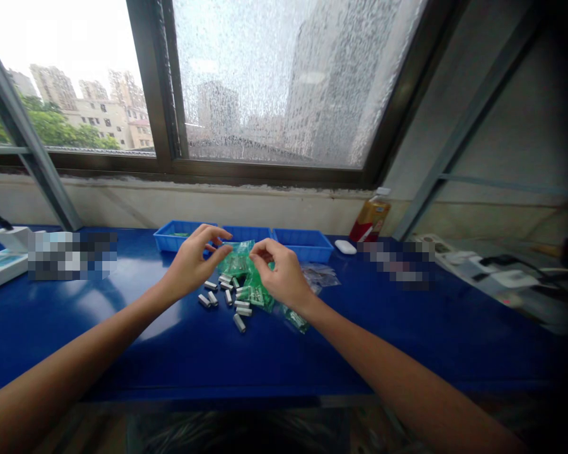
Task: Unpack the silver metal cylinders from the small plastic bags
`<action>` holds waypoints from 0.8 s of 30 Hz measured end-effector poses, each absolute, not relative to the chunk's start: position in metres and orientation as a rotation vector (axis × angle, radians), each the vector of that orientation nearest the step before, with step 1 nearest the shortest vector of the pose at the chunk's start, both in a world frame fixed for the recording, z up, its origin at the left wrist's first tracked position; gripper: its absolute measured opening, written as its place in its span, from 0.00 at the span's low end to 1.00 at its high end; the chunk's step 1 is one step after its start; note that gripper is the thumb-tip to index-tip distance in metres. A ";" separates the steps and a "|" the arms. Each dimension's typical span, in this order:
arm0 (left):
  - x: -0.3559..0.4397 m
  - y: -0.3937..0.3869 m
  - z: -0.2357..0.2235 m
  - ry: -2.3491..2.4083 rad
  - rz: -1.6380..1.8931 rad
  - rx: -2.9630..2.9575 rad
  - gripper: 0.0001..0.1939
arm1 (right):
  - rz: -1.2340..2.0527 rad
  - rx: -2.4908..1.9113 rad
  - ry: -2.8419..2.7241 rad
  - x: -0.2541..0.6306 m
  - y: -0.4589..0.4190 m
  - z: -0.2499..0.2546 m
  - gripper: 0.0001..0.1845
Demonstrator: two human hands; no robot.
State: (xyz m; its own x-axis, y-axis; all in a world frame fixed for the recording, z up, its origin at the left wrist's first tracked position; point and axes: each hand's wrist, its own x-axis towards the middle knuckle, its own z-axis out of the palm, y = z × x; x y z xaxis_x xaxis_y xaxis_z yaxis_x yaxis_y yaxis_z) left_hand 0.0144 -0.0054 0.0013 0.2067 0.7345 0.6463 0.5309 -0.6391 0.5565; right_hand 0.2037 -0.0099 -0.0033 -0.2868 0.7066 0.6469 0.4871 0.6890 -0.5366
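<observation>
My left hand (197, 260) is raised over the pile, its thumb and fingers apart, with no object between them. My right hand (284, 272) is closed in a pinch at the upper right edge of a green see-through plastic bag (239, 257). That bag hangs between the two hands and appears to hold small pieces. Below it, several short silvery metal cylinders (228, 297) lie loose on the blue table (180, 359). More green bags (260, 296) with small parts lie under my right hand, which partly hides them. One clear bag (296, 319) lies beneath my right wrist.
Blue plastic bins (303, 244) stand in a row at the back; the left bin (182, 236) holds something green. Clear plastic bags (319, 275), a white rounded object (345, 246) and a bottle (371, 215) are to the right. Power strips (4, 265) lie at the left edge.
</observation>
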 end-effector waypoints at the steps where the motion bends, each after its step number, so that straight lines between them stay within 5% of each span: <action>1: 0.014 -0.004 0.000 1.205 1.397 2.062 0.14 | 0.236 -0.914 -1.934 0.205 -0.010 -0.003 0.05; 7: 0.019 -0.008 -0.004 0.834 0.979 1.487 0.14 | 0.065 -0.841 -1.984 0.208 -0.013 0.001 0.06; 13: 0.022 -0.012 -0.002 0.791 1.062 1.515 0.12 | 0.138 -0.770 -1.983 0.208 -0.015 0.001 0.01; 18: 0.020 -0.012 0.001 0.829 1.073 1.604 0.11 | 0.262 -0.743 -1.910 0.208 -0.011 -0.002 0.10; 24: 0.020 -0.015 0.003 0.808 0.993 1.811 0.18 | 0.235 -0.734 -1.953 0.208 -0.011 -0.002 0.07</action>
State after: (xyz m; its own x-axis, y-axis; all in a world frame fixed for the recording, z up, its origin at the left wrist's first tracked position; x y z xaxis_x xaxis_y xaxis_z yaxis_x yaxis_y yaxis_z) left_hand 0.0195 -0.0150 0.0035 0.4659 0.8341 0.2954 0.1192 -0.3900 0.9131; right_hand 0.2079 -0.0108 -0.0018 -0.3204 0.5859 0.7443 0.3925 0.7972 -0.4587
